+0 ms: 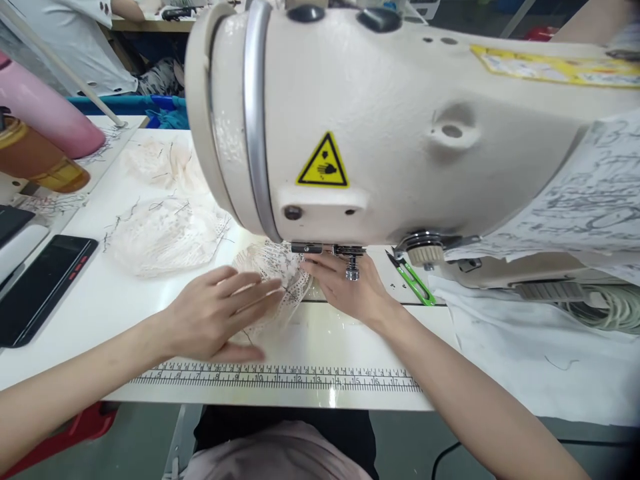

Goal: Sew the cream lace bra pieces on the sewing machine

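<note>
A cream sewing machine [400, 120] fills the upper view. Under its head lies a small piece of white lace [280, 270] on the white table [75, 320]. My left hand [220, 313] lies flat on the lace with its fingers stretched toward the needle area. My right hand [345, 287] rests beneath the presser foot [353, 263], its fingers pressing the lace edge; most of its fingertips are hidden by the machine head.
Two heaps of white lace pieces [160, 233] lie at the left. A black phone [43, 283] sits at the left edge, green thread snips [413, 280] right of the needle, a printed ruler [275, 378] along the front edge. Another person's sleeve [75, 40] shows behind.
</note>
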`<state>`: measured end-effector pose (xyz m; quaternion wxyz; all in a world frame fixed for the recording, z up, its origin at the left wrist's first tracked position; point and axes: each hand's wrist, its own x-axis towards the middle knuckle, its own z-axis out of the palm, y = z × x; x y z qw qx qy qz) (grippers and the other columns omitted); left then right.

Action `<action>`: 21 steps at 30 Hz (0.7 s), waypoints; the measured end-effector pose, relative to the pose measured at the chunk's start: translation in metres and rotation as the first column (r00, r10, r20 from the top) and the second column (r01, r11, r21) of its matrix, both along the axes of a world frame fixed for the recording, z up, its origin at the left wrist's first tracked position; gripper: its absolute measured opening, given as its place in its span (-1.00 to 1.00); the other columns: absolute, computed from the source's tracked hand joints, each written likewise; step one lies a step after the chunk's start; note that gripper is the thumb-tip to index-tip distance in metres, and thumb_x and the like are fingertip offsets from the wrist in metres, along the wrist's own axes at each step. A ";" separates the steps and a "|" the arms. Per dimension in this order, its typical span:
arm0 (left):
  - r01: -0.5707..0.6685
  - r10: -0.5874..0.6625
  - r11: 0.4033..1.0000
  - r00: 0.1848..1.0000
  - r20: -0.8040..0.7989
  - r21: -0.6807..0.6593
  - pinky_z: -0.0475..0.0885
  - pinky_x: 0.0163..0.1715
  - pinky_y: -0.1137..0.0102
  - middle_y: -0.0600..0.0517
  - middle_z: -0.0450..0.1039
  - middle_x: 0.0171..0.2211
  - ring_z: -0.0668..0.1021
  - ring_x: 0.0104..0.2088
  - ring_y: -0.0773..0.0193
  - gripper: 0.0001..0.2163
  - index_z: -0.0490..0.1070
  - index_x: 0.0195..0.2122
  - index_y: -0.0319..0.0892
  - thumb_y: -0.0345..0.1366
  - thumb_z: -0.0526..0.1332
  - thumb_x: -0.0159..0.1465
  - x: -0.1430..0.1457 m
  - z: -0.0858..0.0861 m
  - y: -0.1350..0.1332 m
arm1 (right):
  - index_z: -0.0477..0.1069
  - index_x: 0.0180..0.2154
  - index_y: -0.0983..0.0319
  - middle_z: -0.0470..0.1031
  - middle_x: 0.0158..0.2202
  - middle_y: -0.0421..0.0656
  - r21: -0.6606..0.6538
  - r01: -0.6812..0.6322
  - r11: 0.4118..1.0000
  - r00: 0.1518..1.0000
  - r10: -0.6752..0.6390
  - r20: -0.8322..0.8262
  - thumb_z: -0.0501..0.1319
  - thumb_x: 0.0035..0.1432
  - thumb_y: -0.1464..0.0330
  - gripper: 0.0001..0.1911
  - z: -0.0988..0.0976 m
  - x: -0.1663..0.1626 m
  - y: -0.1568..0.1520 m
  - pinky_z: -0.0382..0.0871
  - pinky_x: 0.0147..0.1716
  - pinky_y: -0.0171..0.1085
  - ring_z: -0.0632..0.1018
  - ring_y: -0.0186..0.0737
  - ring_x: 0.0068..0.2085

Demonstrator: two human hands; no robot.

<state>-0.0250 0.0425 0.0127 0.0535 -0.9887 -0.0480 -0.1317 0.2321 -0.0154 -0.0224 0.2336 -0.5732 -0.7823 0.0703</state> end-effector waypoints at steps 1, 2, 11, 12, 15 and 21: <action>0.072 -0.072 0.997 0.997 -0.028 0.010 0.45 -0.27 0.24 -0.10 0.44 0.15 0.55 -0.02 0.06 -0.43 0.42 0.11 -0.22 0.14 -0.05 0.40 -0.012 -0.001 -0.004 | 0.49 0.06 0.00 0.62 -0.08 -0.22 0.003 -0.010 1.000 1.000 0.010 0.009 0.00 0.36 0.42 -0.60 0.000 0.000 0.000 0.51 -0.22 -0.13 0.61 -0.16 -0.10; 0.108 -0.107 0.994 0.993 -0.052 0.023 0.45 -0.30 0.27 -0.09 0.43 0.16 0.55 -0.03 0.09 -0.44 0.43 0.10 -0.22 0.13 -0.05 0.41 -0.023 -0.003 -0.009 | 0.50 0.04 0.02 0.61 -0.07 -0.23 0.016 -0.022 1.000 0.999 0.021 0.029 -0.01 0.36 0.44 -0.60 0.000 0.000 0.000 0.49 -0.26 -0.16 0.61 -0.19 -0.12; -0.290 0.314 0.929 0.946 0.080 -0.229 0.46 -0.48 0.46 -0.16 0.55 -0.04 0.62 -0.30 0.29 -0.84 0.36 -0.06 -0.32 -0.46 0.03 0.42 -0.020 0.013 -0.027 | 0.48 -0.04 0.17 0.56 0.00 -0.26 0.267 -0.115 0.957 0.984 0.073 0.163 0.06 0.21 0.55 -0.64 -0.010 0.000 -0.003 0.17 -0.44 -0.27 0.52 -0.38 -0.29; -0.317 0.338 0.924 0.939 0.069 -0.211 0.43 -0.53 0.44 -0.13 0.58 -0.14 0.61 -0.39 0.29 -0.82 0.35 -0.04 -0.32 -0.42 0.01 0.44 -0.014 0.020 -0.022 | 0.49 -0.07 0.16 0.57 -0.02 -0.26 0.278 -0.126 0.952 0.985 0.086 0.153 0.08 0.21 0.55 -0.66 -0.011 0.001 -0.003 0.17 -0.46 -0.28 0.50 -0.40 -0.34; -0.280 0.283 0.949 0.959 -0.002 -0.142 0.38 -0.56 0.37 -0.08 0.55 -0.32 0.57 -0.44 0.19 -0.76 0.37 -0.08 -0.30 -0.22 0.07 0.44 0.003 0.032 -0.003 | 0.51 -0.17 0.14 0.58 -0.12 -0.27 0.277 -0.162 0.947 0.981 0.124 0.151 0.12 0.24 0.51 -0.75 -0.011 0.002 -0.001 0.16 -0.48 -0.31 0.46 -0.42 -0.40; -0.100 0.099 0.995 0.992 -0.077 -0.015 0.38 -0.40 0.33 -0.01 0.50 -0.34 0.49 -0.42 0.22 -0.77 0.46 -0.11 -0.25 -0.51 0.11 0.25 0.032 0.011 0.018 | 0.48 -0.22 0.13 0.56 -0.21 -0.31 0.320 -0.154 0.935 0.970 0.080 0.231 0.12 0.26 0.50 -0.79 -0.006 0.004 -0.003 0.21 -0.36 -0.29 0.46 -0.42 -0.37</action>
